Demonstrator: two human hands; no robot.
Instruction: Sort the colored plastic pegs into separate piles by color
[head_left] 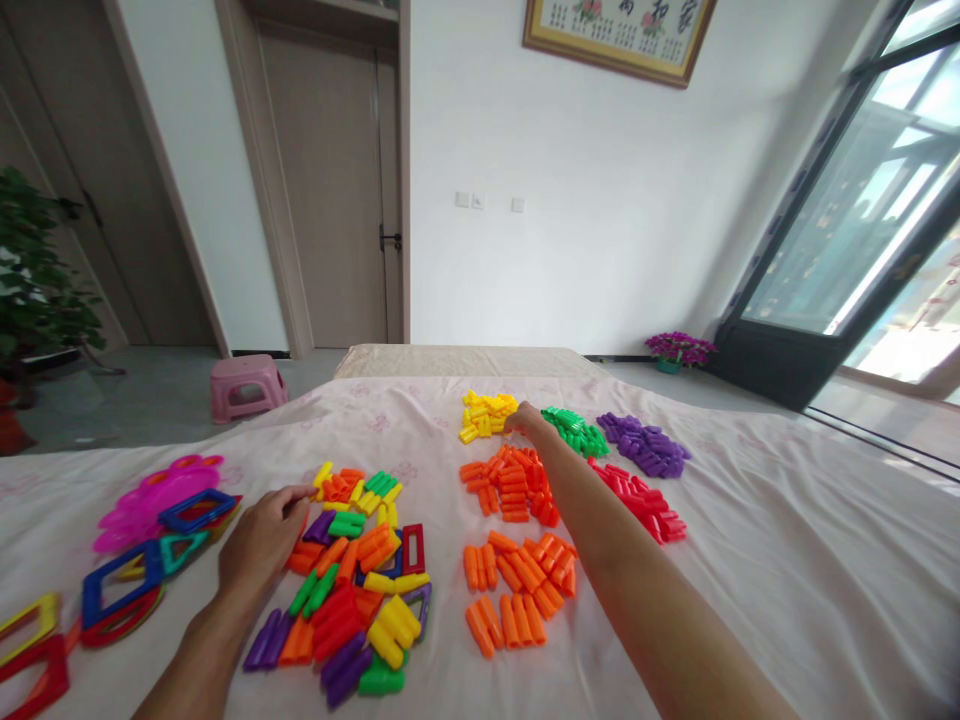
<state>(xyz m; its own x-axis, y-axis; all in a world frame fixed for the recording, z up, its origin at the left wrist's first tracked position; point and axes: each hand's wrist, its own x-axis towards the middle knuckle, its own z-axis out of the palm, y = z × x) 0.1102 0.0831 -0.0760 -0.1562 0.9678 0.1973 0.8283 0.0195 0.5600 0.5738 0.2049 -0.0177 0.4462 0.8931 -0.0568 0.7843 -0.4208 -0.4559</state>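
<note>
My left hand is at the left edge of a mixed pile of plastic toy pieces, its fingers bent together beside a yellow piece. Whatever those fingers may hold is hidden. Across the cloth my right hand reaches to the right edge of a yellow heap. Its fingers are bunched downward, and I cannot make out what is between them. Short rounded tubes in orange, red, green, yellow and purple make up the mixed pile, many joined side by side. Nearer than the yellow heap lie orange tubes.
A green heap, a purple heap and a red heap lie right of my right hand. More orange tubes are nearer. At left are coloured frame shapes and a pink plastic piece. Pale cloth covers the surface.
</note>
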